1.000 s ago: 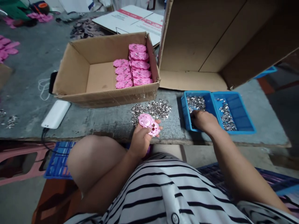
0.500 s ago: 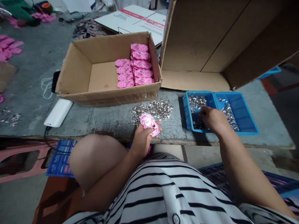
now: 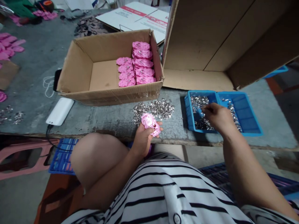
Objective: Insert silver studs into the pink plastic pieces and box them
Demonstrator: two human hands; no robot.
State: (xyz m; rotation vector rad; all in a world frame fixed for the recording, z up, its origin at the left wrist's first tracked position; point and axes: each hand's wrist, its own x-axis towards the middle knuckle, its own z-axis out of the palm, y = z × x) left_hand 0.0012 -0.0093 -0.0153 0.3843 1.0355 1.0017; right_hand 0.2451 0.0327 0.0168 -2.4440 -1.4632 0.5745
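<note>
Pink piece point(image 3: 147, 120) in left hand point(image 3: 143, 138), under thumb point(image 3: 148, 132).

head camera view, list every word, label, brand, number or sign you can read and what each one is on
No text can be read with certainty.
White carton with a red band: printing on and below the band, too small and blurred to read.
Pink plastic piece in the left hand: small marks on its face, too small to tell whether they are lettering.
White corded device: no legible text.
</note>
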